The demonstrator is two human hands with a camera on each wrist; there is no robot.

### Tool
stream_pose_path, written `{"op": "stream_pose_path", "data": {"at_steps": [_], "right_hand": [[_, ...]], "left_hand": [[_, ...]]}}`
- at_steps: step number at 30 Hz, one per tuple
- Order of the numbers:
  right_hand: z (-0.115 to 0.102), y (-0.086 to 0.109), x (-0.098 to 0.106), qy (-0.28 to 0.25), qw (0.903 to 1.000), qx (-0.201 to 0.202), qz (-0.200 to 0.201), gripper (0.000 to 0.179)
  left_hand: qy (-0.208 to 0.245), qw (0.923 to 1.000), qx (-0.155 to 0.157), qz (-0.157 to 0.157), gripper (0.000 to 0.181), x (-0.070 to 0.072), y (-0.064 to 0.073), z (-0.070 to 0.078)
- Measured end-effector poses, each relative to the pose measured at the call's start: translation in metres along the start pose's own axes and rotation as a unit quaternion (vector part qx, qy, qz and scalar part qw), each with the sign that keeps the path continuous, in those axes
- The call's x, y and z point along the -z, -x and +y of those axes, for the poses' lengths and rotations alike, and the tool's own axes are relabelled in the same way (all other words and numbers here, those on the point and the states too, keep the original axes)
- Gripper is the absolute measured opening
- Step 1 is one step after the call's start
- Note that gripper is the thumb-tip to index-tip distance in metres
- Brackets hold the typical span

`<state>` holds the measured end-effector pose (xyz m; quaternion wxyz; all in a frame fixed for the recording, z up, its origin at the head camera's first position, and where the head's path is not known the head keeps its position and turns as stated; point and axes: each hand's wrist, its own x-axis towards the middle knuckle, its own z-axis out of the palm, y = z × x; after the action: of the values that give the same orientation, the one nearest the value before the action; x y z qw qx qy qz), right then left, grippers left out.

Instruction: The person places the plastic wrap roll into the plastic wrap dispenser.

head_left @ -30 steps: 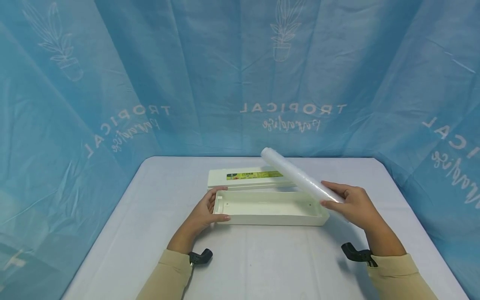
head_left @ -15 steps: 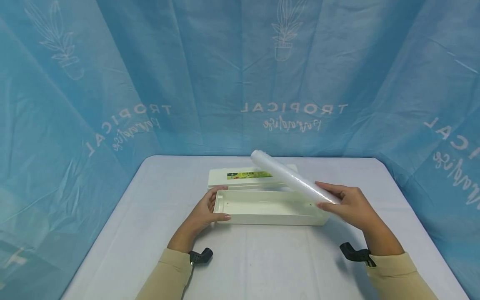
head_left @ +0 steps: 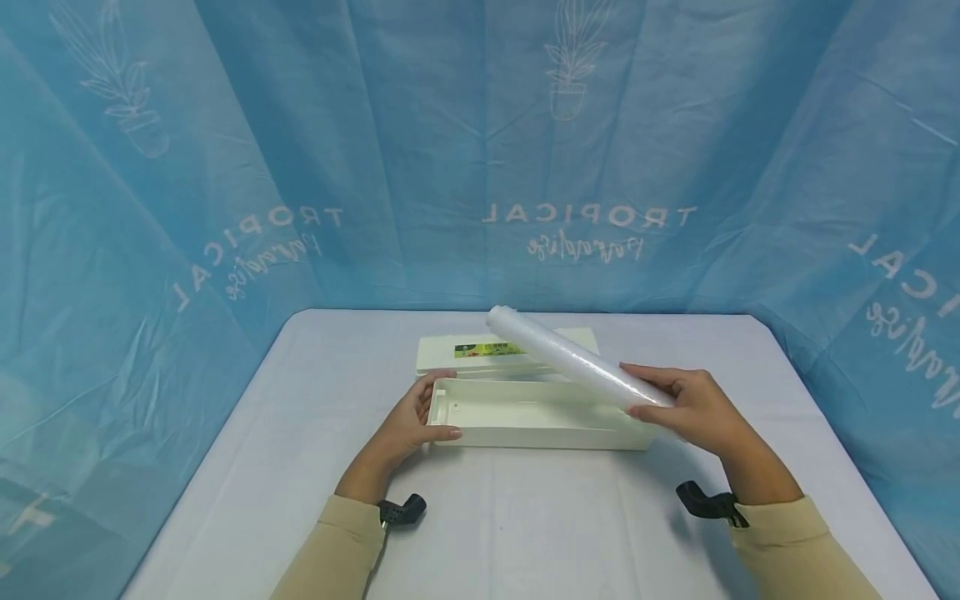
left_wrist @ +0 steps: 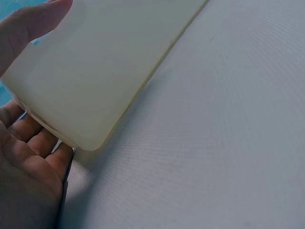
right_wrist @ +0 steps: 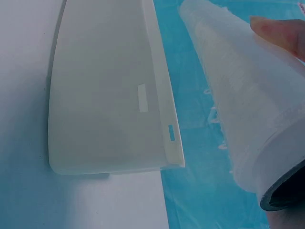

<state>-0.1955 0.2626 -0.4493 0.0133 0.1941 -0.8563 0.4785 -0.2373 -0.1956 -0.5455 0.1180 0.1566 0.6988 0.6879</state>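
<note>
A long cream box base (head_left: 536, 436) lies open side up on the table, its inside bare. My left hand (head_left: 408, 421) grips its left end, thumb on the front wall and fingers around the end; the left wrist view shows the thumb (left_wrist: 40, 21) against the wall (left_wrist: 95, 71). A roll of clear plastic wrap (head_left: 566, 354) slants over the box's right half, its far end raised to the upper left. My right hand (head_left: 693, 408) holds the roll near its lower right end. In the right wrist view the hollow core of the roll (right_wrist: 243, 109) shows, apart from the box wall (right_wrist: 105, 95).
Behind the base lies a white lid (head_left: 435, 357) with a green and yellow label (head_left: 487, 349), partly covered by the roll. A white cloth covers the table (head_left: 525, 525). Blue printed curtains (head_left: 480, 167) hang along the back and both sides.
The right hand has moved slightly left with the roll, whose raised end has shifted left and a little lower, across the lid. The left hand and the box base have stayed in place.
</note>
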Motion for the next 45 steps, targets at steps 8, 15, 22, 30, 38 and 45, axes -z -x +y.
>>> {"op": "stream_pose_path", "data": {"at_steps": [8, 15, 22, 30, 38, 45], "right_hand": [[0.002, -0.004, -0.001, -0.007, 0.9999, -0.007, -0.009, 0.058], [0.003, -0.006, -0.001, -0.014, 0.9997, 0.005, -0.019, 0.058], [0.004, -0.009, -0.002, -0.021, 0.9991, 0.013, -0.035, 0.058], [0.001, -0.011, -0.006, -0.042, 0.9973, 0.019, -0.056, 0.056], [0.003, -0.013, -0.012, -0.055, 0.9954, 0.028, -0.073, 0.055], [0.004, -0.014, -0.014, -0.060, 0.9937, 0.037, -0.088, 0.056]], "left_hand": [[0.000, 1.0000, -0.001, 0.003, 0.102, 0.000, -0.001, -0.002], [-0.001, 1.0000, -0.002, 0.004, 0.103, 0.001, -0.001, -0.004], [0.000, 1.0000, -0.007, 0.000, 0.104, 0.002, -0.001, -0.003], [-0.003, 0.9999, -0.009, -0.008, 0.105, 0.003, -0.002, -0.003], [-0.010, 0.9999, -0.010, -0.008, 0.105, 0.003, -0.001, -0.002], [-0.004, 0.9999, -0.011, -0.009, 0.102, 0.004, -0.001, -0.002]]}}
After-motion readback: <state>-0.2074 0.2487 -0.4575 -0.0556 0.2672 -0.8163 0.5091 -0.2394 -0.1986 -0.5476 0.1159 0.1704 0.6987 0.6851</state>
